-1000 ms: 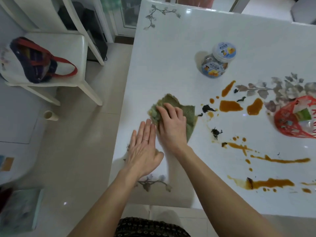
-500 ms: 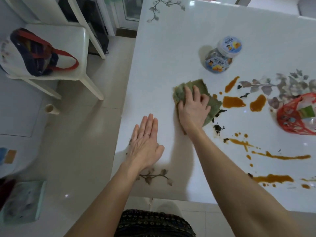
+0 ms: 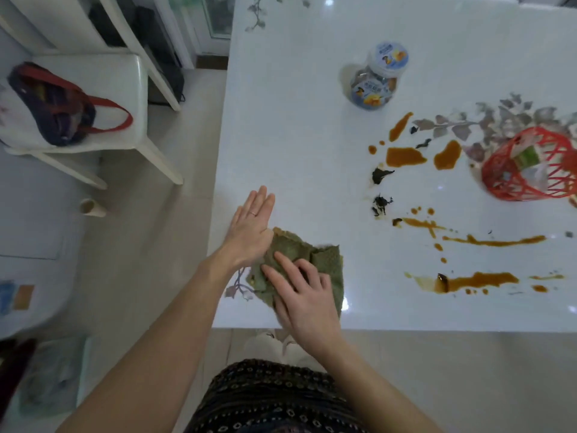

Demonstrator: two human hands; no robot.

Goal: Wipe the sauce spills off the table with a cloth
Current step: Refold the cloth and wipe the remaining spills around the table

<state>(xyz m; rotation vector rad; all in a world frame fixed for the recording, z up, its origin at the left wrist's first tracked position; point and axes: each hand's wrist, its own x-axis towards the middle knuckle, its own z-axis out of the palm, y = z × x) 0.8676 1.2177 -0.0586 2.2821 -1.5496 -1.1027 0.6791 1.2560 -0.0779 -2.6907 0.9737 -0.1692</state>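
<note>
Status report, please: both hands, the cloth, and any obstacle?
Left hand open, flat at cloth's left edge. Right hand open, pressing on cloth. Sauce spills unwiped; red basket beside them.

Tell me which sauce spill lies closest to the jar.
The slim slanted streak just below and right of the jar. It is the topmost spill; every other one lies farther down the table.

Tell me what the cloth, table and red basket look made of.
Cloth: green textile, matte, with a bumpy waffle-like weave. Table: glossy white, glass or polished stone judging by sharp light glints; which, unclear. Basket: probably red plastic, from its smooth moulded lattice bars.
</note>
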